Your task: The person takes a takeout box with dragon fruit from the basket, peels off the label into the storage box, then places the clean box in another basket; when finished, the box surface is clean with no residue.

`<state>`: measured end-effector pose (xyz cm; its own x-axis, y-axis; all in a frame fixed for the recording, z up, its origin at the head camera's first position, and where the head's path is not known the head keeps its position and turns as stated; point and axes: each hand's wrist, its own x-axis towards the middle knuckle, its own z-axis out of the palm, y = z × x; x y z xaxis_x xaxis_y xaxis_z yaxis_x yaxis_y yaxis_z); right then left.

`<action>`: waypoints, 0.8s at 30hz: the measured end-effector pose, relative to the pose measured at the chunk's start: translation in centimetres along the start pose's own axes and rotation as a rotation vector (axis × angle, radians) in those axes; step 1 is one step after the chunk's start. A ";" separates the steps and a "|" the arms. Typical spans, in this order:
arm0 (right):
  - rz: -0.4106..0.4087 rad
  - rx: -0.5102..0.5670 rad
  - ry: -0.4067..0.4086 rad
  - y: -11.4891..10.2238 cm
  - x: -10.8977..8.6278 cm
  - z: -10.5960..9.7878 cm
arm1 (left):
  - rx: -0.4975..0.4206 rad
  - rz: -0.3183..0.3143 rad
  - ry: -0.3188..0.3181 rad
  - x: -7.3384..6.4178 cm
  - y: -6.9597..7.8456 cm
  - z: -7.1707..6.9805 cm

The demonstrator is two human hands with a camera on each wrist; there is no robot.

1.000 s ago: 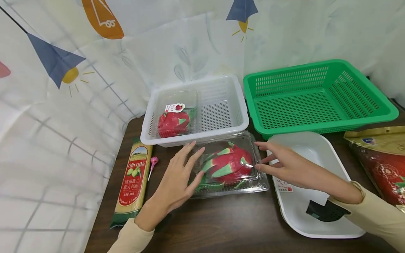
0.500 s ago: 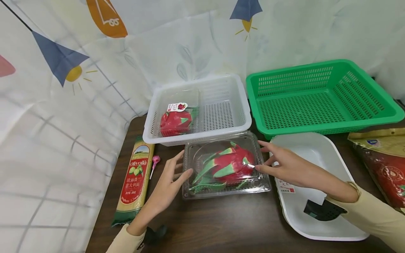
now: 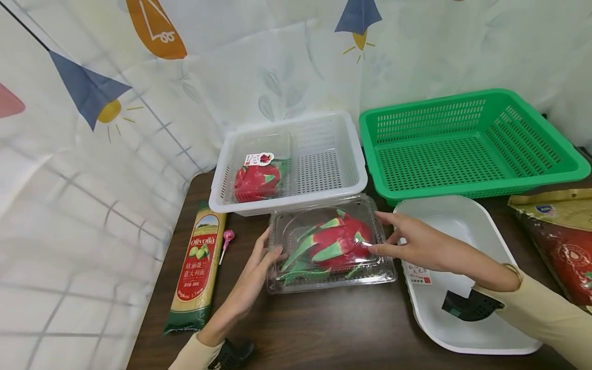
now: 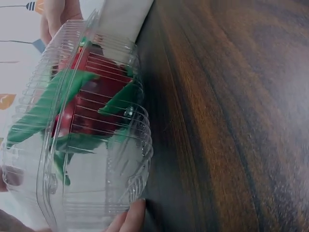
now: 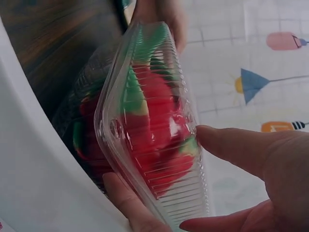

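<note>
From where I stand, the step in hand appears to be a two-handed grip on the clear plastic clamshell box, which sits on the wooden table with a dragon fruit inside; the left hand holds its left side, the thumb over the edge; the right hand grips its right end; the next move, as I judge it, calls for even pressure, since thin walls may flex.

Clearance is tight: the white basket stands just behind the box (contact cannot be told), the white tray lies under the right forearm; the green basket is farther back; the spaghetti packet and lollipop lie left, well outside the grip.
</note>
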<state>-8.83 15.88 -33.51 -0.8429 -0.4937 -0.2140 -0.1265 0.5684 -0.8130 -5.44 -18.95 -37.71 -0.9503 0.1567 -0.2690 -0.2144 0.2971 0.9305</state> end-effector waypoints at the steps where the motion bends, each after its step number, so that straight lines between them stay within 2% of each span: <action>1: 0.007 0.021 -0.007 0.0 0.0 0.0 | -0.023 -0.006 -0.008 0.0 0.0 -0.1; 6: 0.018 0.129 -0.026 0.0 -0.1 -0.1 | -0.122 -0.038 -0.038 0.1 -0.1 -0.6; 12: 0.019 0.179 -0.030 0.0 -0.2 0.1 | -0.186 -0.091 -0.052 -0.1 0.4 -1.3; 18: 0.026 0.211 -0.055 -0.7 -0.9 -0.5 | -0.178 -0.098 -0.074 -1.0 1.8 -1.9; 24: 0.003 0.223 -0.071 -1.0 -1.9 -1.9 | -0.162 -0.076 -0.081 -2.1 2.9 -1.6</action>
<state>-8.07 17.54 -31.27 -0.8033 -0.5416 -0.2478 0.0014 0.4144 -0.9101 -4.45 -19.91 -34.06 -0.9101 0.2171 -0.3529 -0.3245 0.1561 0.9329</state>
